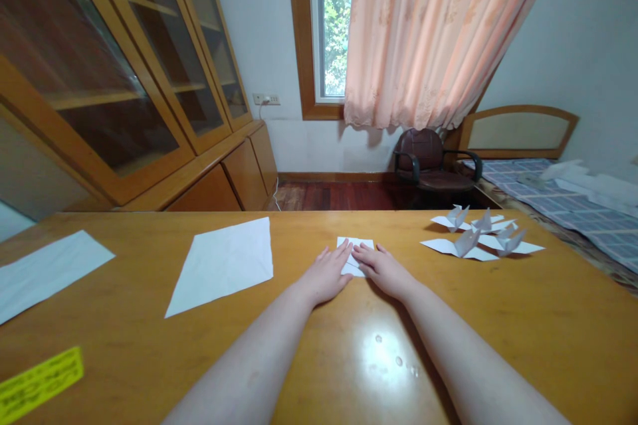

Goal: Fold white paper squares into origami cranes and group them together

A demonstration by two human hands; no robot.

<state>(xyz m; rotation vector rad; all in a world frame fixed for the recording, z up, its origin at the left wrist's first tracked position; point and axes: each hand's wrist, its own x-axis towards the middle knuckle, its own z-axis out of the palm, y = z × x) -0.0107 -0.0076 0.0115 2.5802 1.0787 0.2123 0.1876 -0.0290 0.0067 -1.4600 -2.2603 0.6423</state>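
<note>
Left hand (326, 277) and right hand (386, 270), fingers flat, press one squarish folded paper (353, 269), squared to the counter (124, 305); four origami cranes (467, 244), two sheets (226, 265).

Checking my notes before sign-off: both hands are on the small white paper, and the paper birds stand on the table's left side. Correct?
Wrong side: the head view shows the paper birds on the table's right side. The left hand and right hand are on the small white paper.
</note>
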